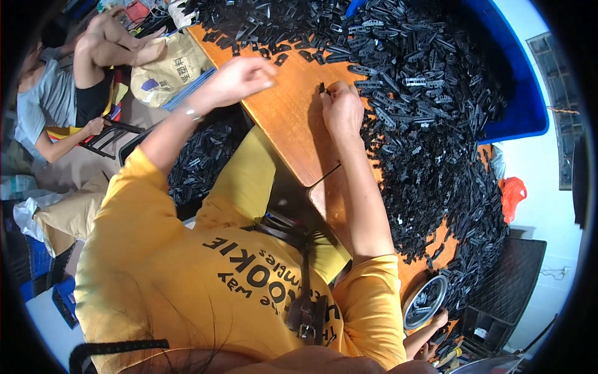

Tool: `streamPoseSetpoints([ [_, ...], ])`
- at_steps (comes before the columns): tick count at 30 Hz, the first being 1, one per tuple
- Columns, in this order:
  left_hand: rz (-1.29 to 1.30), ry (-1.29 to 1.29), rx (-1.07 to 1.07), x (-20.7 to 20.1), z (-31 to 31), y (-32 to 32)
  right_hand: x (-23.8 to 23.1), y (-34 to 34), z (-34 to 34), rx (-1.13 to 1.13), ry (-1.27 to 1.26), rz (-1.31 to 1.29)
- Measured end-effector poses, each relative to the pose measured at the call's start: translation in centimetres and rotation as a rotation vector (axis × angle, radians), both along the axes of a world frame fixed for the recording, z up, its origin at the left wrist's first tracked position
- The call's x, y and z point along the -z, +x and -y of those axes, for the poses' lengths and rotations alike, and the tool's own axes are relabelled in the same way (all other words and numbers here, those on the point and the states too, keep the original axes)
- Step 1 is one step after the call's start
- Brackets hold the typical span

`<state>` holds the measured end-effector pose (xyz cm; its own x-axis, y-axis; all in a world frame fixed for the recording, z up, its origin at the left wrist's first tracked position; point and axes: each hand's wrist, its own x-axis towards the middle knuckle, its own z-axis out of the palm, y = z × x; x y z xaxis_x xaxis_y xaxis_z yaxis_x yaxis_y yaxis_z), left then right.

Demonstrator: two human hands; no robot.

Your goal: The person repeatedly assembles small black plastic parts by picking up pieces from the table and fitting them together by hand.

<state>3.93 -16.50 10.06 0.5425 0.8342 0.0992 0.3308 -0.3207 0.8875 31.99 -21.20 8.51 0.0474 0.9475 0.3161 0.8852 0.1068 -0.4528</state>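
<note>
Over the left part of the orange-brown tabletop (283,103), my left hand (240,78) is raised and a little blurred, its fingers loosely bent and apart with nothing seen in them. My right hand (344,112) is closed in a pinch at the edge of the heap. A small black plastic piece (322,88) pokes out from its fingertips; most of it is hidden. Right beside that hand spreads a large heap of black plastic clip-like parts (398,100). Smaller black parts (405,181) lie in a pile near my right forearm. Several loose pieces (280,57) lie along the far edge.
A blue tub (529,118) stands behind the heap. Below the table's left edge, a dark container (205,156) holds more black parts. Another person (53,100) sits at the left near a beige sack (168,71). At lower right, someone's hand (439,319) is near a round metal-rimmed bowl (427,302).
</note>
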Motion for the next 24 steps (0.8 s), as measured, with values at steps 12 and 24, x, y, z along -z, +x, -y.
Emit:
streamPoseSetpoints([
  [12,-0.626,0.710,-0.367,3.9,-12.5,20.2,1.1,2.3,-1.0,0.025,-0.197,0.253],
  [24,-0.136,0.371,-0.158,2.0,-3.1,18.3,-1.4,5.1,5.7,0.097,0.141,-0.076],
])
